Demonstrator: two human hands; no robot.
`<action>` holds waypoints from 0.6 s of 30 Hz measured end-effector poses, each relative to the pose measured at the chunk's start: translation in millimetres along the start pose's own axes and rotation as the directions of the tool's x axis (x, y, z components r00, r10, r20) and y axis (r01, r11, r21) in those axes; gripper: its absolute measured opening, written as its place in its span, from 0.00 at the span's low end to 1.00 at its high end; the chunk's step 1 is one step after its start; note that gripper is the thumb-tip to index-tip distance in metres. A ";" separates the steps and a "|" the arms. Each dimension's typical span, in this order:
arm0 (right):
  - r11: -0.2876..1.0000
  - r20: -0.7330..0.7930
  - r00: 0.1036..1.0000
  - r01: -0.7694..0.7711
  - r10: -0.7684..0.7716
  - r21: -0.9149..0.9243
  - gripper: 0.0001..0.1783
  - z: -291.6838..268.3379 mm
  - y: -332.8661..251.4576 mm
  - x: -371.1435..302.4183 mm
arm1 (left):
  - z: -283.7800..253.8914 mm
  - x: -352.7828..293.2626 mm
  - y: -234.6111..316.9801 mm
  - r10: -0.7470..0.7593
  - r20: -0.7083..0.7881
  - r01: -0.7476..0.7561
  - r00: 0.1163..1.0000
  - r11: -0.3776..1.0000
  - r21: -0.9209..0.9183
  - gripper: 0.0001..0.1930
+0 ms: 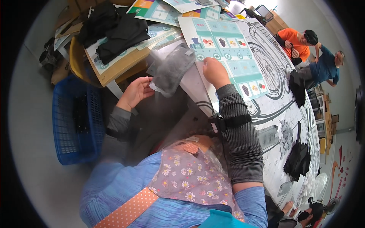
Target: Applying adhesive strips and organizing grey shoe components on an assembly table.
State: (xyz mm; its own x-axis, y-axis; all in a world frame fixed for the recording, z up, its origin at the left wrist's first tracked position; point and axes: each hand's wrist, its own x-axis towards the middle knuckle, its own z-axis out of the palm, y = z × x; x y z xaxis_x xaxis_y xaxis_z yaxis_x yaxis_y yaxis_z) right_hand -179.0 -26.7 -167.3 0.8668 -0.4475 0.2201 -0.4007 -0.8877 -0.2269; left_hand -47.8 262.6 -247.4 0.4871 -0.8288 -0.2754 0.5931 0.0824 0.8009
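A clear plastic bag [173, 70] with something dark grey and flat inside is tilted over the near edge of the table. My left hand [136, 92] has the bag's lower left corner pinched between thumb and fingers. To the right of the bag, my right hand [216, 73] is closed, its fingers curled at the left edge of a printed teal-and-white sheet [232, 62]. Whatever those right fingers hold, if anything, is hidden. Both forearms wear dark grey sleeves.
Folded black garments [118, 34] lie piled on a board at the upper left. A blue plastic basket [76, 121] stands on the floor at left. More black cloth bundles [297, 161] lie along the patterned white table [266, 110]. Two people stand at the far right; another is at lower right.
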 end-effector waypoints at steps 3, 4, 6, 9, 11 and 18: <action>1.000 0.026 0.999 -0.024 0.025 -0.017 0.15 2.9 3.2 -0.3 | 1.0 -4.6 -14.4 -0.011 -0.016 0.010 1.000 0.998 -0.069 0.19; 1.000 0.012 1.000 -0.018 0.019 -0.016 0.15 1.7 3.0 0.6 | 1.1 -2.4 -19.2 -0.006 -0.037 0.002 0.999 0.996 -0.089 0.18; 0.999 0.019 0.999 -0.044 0.045 -0.020 0.15 -0.1 0.5 4.9 | 4.7 1.9 -24.8 0.016 -0.078 -0.024 0.997 0.995 -0.098 0.16; 0.999 -0.036 0.999 -0.018 0.017 -0.039 0.11 4.4 1.7 10.4 | 9.1 -2.0 -31.4 0.083 -0.248 -0.132 0.965 0.974 -0.185 0.13; 0.996 -0.074 0.997 0.032 -0.039 -0.084 0.09 6.6 7.7 12.6 | 17.8 -6.4 -33.2 0.082 -0.263 -0.144 0.961 0.964 -0.225 0.12; 0.997 -0.028 1.000 -0.016 0.014 -0.073 0.11 -0.1 8.7 9.5 | 35.2 -18.0 -26.7 0.208 -0.283 -0.303 0.936 0.885 -0.353 0.07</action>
State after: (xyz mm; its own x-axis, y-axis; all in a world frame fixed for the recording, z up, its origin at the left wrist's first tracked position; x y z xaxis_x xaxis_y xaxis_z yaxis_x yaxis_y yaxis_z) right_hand -174.3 -38.7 -167.1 0.8526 -0.4625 0.2432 -0.4349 -0.8861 -0.1604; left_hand -95.0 255.9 -245.1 0.7609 -0.6020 -0.2423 0.6035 0.5194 0.6050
